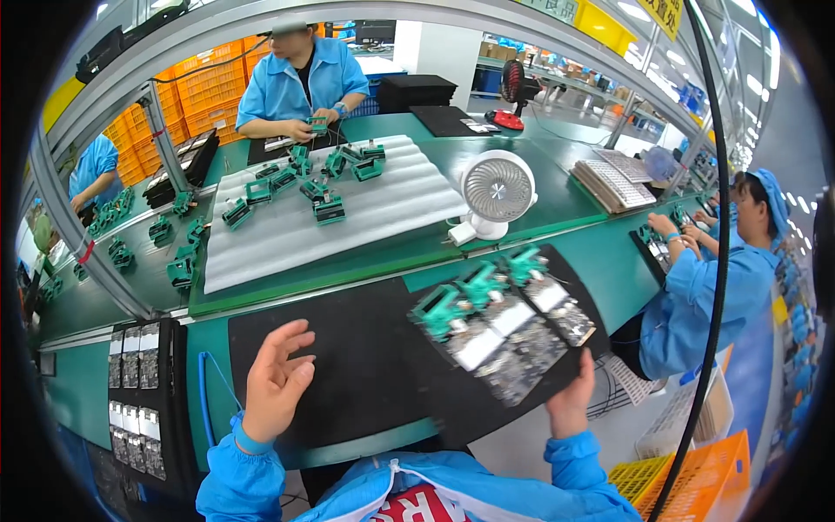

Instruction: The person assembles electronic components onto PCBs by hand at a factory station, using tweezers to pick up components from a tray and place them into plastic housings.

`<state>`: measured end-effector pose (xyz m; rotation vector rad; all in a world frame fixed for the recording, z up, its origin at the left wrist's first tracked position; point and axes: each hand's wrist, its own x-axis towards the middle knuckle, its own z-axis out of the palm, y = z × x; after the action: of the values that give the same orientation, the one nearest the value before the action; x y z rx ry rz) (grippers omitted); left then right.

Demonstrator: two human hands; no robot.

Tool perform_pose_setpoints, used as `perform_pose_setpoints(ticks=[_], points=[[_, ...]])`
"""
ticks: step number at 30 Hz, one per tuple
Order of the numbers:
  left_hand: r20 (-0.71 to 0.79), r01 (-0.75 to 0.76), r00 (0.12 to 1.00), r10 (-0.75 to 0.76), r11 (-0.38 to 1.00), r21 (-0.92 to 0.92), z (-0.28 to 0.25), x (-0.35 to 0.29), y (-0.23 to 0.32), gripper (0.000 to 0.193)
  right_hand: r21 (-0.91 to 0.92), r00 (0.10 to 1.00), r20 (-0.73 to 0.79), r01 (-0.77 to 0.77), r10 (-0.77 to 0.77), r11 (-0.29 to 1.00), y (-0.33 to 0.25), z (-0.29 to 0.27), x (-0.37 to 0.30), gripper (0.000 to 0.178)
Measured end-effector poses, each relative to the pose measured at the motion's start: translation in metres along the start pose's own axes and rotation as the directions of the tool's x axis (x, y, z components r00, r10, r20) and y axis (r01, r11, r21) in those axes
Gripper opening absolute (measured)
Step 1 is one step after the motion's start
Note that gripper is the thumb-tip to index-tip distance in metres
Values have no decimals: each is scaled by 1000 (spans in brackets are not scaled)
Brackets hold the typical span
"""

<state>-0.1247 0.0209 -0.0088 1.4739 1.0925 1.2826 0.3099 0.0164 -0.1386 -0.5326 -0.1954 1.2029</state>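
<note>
The right hand (570,398) grips the lower right edge of a black carrier board (448,378); how the fingers sit beneath it cannot be told. The carrier board slants across the front of the worker, its near left part over a flat black mat (348,391). On it lie circuit boards (522,357), side by side, with white sections and green plastic housings (483,283) at their far ends; motion blur hides their finer parts. The left hand (277,383) is open, fingers loosely bent and thumb apart, above the left part of the black mat and well apart from the carrier board.

Left of the mat, a black tray (172,348) bears two rows of further circuit boards (139,357), and a blue cable (205,400) runs between tray and mat. Beyond the mat, on the green table (409,252), a white foam sheet (278,248) carries scattered green assemblies (329,209). A white fan (498,187) stands just beside the sheet's right end, and a stack of pale trays (613,187) lies farther right. Across the table a co-worker (304,83) in blue holds another green assembly (318,126).
</note>
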Motion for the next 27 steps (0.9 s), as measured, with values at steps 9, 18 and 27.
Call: perform_pose_setpoints(ticks=[9,18,27], points=[[186,-107,981,49,942,317,-21,-38,-37,39,-234,953,-163,213,-255,949,-138,-148,137,41],[-31,-155,978,204,824,545,-39,-117,-37,37,-688,485,726,492,-487,-534,-97,-91,180,55],[-355,110,697,624,395,912,-85,-208,60,35,-668,472,720,670,509,324,155,202,52,29]])
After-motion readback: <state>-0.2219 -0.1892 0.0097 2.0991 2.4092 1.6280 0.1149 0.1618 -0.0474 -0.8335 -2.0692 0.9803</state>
